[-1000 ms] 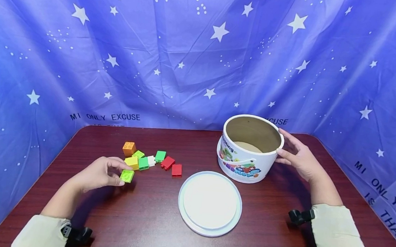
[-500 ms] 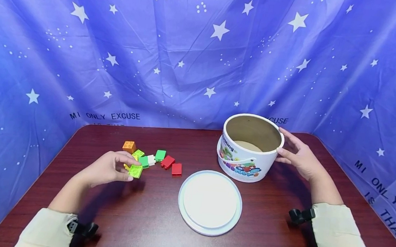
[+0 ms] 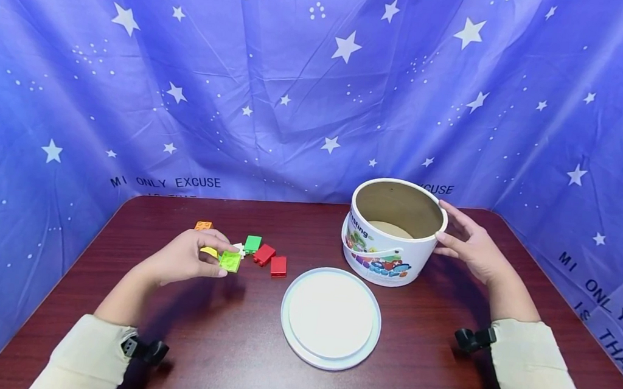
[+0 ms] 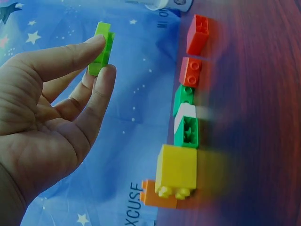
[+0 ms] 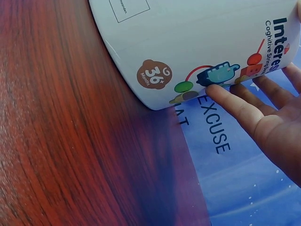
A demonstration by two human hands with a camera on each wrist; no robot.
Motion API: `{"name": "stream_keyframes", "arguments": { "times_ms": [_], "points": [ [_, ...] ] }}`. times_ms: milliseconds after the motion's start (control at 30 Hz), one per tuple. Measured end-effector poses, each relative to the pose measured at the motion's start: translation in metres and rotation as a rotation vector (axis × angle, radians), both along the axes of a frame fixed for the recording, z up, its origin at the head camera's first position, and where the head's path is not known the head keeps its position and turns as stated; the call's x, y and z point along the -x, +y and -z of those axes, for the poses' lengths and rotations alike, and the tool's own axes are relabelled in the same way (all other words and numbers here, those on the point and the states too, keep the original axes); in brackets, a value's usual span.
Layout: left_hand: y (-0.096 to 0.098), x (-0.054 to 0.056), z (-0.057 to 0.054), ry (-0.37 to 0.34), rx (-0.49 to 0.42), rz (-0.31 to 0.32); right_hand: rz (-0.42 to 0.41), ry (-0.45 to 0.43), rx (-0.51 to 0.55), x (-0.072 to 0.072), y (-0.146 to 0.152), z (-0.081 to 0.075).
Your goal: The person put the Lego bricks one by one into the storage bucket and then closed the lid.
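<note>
Thumb and fingertips of my left hand [image 3: 182,259] pinch a lime green toy brick [image 3: 230,262], held above the table in front of the row of bricks. The left wrist view shows that brick edge-on between the fingers. My right hand [image 3: 472,248] rests against the right side of a white bucket [image 3: 377,265], its fingers extended along the wall near the rim. The bucket stands upright and uncovered, its tan bottom visible, with printed pictures and a white handle. Near the left hand lie a yellow brick [image 4: 178,165], an orange brick [image 4: 157,195] and a green brick [image 4: 190,132].
A round white lid [image 3: 331,314] lies on the dark red table [image 3: 233,347], in front of the bucket. Two red bricks [image 3: 278,266], another green brick [image 3: 252,244] and a white brick [image 3: 239,248] continue the row. A blue starry curtain [image 3: 299,65] hangs behind.
My left hand has carried the lime brick to the right and slightly away, now covering part of the brick row. The right hand and bucket have stayed put.
</note>
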State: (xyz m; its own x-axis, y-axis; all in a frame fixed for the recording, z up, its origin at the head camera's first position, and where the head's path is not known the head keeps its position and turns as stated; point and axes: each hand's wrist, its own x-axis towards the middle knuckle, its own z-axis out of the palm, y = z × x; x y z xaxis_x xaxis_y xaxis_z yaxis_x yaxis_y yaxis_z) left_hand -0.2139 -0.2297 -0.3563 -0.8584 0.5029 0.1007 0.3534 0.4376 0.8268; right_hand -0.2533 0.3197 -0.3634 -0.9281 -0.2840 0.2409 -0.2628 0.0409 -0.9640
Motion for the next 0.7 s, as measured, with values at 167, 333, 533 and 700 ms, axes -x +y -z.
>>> {"name": "stream_keyframes", "arguments": {
  "times_ms": [167,333,533,700],
  "points": [
    [0.008,0.001,-0.005,0.013,-0.011,0.015,-0.005,-0.001,0.012,0.0,0.0,0.0],
    [0.016,0.0,-0.008,0.017,-0.025,0.009,-0.007,-0.001,0.014,0.0,-0.001,-0.001],
    [0.026,0.002,-0.013,0.036,-0.053,0.018,-0.005,0.002,0.006,0.0,-0.001,-0.001],
    [0.034,0.002,-0.018,0.04,-0.062,0.025,0.001,0.006,-0.004,0.001,0.0,0.0]
  ]
}}
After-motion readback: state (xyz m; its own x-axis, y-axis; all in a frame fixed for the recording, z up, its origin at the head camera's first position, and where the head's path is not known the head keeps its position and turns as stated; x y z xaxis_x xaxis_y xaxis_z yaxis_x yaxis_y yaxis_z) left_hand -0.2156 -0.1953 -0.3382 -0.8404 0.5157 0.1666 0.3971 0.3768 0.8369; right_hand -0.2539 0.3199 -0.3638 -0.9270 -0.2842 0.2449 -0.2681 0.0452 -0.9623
